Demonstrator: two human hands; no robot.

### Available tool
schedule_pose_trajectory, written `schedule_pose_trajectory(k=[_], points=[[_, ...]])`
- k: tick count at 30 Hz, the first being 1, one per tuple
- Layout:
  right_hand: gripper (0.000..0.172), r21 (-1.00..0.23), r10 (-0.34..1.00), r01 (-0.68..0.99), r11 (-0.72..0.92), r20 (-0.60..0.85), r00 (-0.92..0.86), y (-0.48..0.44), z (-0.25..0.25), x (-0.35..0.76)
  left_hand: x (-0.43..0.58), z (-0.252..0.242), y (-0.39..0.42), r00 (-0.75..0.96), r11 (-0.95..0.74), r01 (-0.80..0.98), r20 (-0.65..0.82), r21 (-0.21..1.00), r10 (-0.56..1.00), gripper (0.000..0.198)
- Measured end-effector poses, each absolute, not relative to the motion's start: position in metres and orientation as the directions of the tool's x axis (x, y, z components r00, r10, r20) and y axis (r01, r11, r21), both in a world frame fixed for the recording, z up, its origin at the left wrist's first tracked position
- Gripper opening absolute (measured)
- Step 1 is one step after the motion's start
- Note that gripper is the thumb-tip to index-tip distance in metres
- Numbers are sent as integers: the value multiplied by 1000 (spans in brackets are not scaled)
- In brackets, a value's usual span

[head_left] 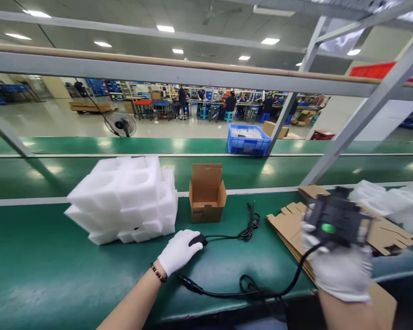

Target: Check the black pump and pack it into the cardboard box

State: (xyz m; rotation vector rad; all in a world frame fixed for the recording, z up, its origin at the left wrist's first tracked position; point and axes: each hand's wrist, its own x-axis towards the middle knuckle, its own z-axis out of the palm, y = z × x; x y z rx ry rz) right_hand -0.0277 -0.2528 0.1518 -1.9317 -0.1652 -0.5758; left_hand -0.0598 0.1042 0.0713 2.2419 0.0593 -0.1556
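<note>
My left hand (181, 252), in a white glove, is closed over a small black corded device (198, 240) on the green bench. Its thin cable (223, 236) runs right to a coiled, plugged end. My right hand (342, 270), also gloved and blurred by motion, grips a black boxy device (337, 217) with a round green sticker, held above flat cardboard (289, 220). A thick black cable (227, 294) hangs from that device and lies along the bench's front edge, its connector end near my left wrist. An open brown carton (207, 214) stands behind my left hand.
White foam inserts (124, 197) are stacked at the left, and more white foam (388, 199) lies at the far right. A blue crate (248, 145) sits beyond the bench, beside a slanted metal post (280, 123). A rail (192, 75) crosses overhead. People work in the background.
</note>
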Motion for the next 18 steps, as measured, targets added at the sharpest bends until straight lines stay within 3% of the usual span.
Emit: schedule_pose_trajectory(k=[3, 5, 7, 8, 9, 10, 11, 13, 18], points=[[74, -968, -132, 227, -106, 240, 962, -230, 147, -20, -62, 65, 97, 998, -735, 49, -65, 676, 6, 39], [79, -967, -151, 180, -180, 208, 966, -211, 137, -24, -68, 66, 83, 1000, -713, 18, -12, 701, 13, 45], [82, -897, -158, 181, -403, 263, 952, -192, 125, -31, -77, 71, 61, 1000, -479, 8, -19, 878, -18, 57], [84, -845, -138, 185, -501, 289, 947, -183, 118, -36, -81, 75, 48, 996, -241, 46, -65, 969, -69, 64], [86, -795, -107, 193, -575, 307, 946, -174, 111, -40, -84, 79, 34, 987, 60, 102, -94, 993, -131, 70], [87, -751, -78, 207, -627, 325, 943, -166, 104, -44, -86, 82, 22, 976, 327, 147, -84, 934, -200, 76], [88, -716, -50, 230, -659, 347, 936, -159, 97, -48, -86, 84, 10, 969, 491, 184, -74, 851, -235, 77], [89, -668, 3, 307, -678, 415, 910, -147, 85, -56, -85, 84, -6, 977, 643, 195, -87, 741, -196, 66], [96, -594, 98, 486, -641, 564, 820, -131, 68, -69, -81, 67, -8, 976, 654, 180, -215, 735, -27, 51]])
